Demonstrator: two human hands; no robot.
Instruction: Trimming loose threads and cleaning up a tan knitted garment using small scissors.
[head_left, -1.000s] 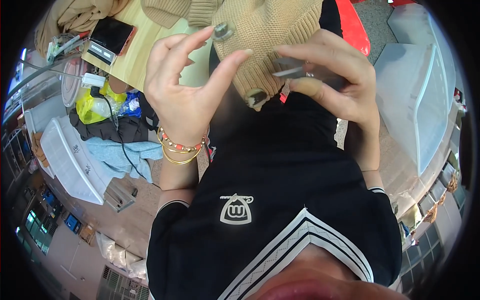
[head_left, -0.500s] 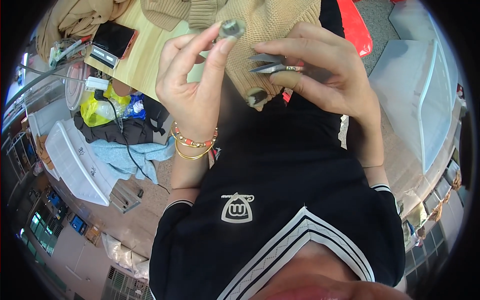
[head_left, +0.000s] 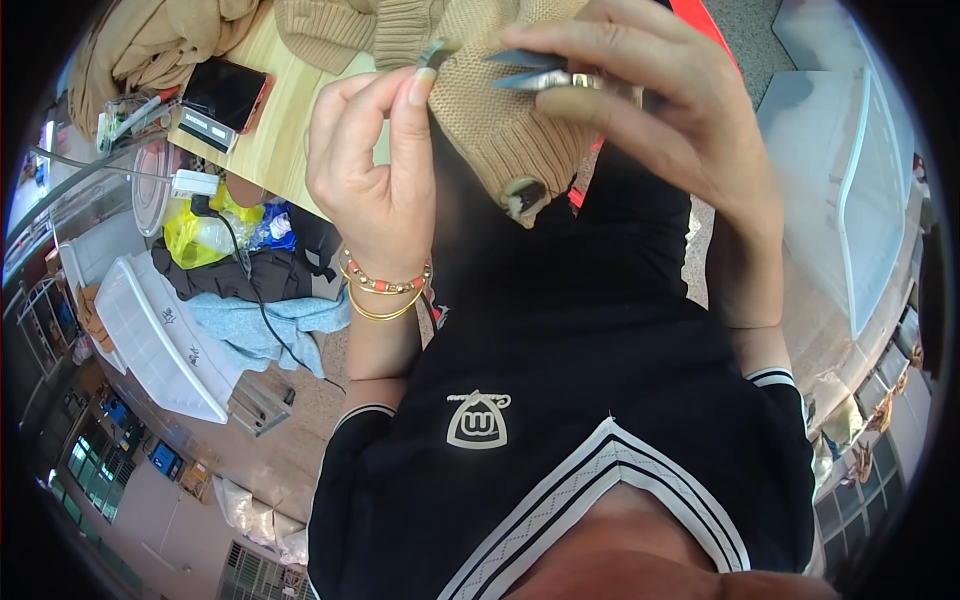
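Observation:
My left hand [head_left: 368,150] pinches a round grey-green button [head_left: 434,54] with a dark centre between thumb and forefinger, now seen nearly edge-on. A pair of thread snips [head_left: 535,78] is in my right hand [head_left: 690,120], its two blades parted and pointing left toward the button. Under both hands lies a beige knitted garment [head_left: 500,110], hanging over the table edge onto my lap. Another similar button [head_left: 523,198] sits at the lower corner of its ribbed border. Whether a thread runs to the pinched button cannot be made out.
On the wooden table [head_left: 285,120] lie a dark-screened phone [head_left: 225,95] and a brown knitted bundle [head_left: 165,50]. A cable with a white adapter [head_left: 195,184] hangs at the left, above bags and a white bin [head_left: 160,340]. Translucent bins [head_left: 815,190] stand at the right.
The pinched button has turned from face-on to nearly edge-on and moved slightly left. My right hand has shifted a little up, blurred by motion. The garment's corner hangs slightly lower.

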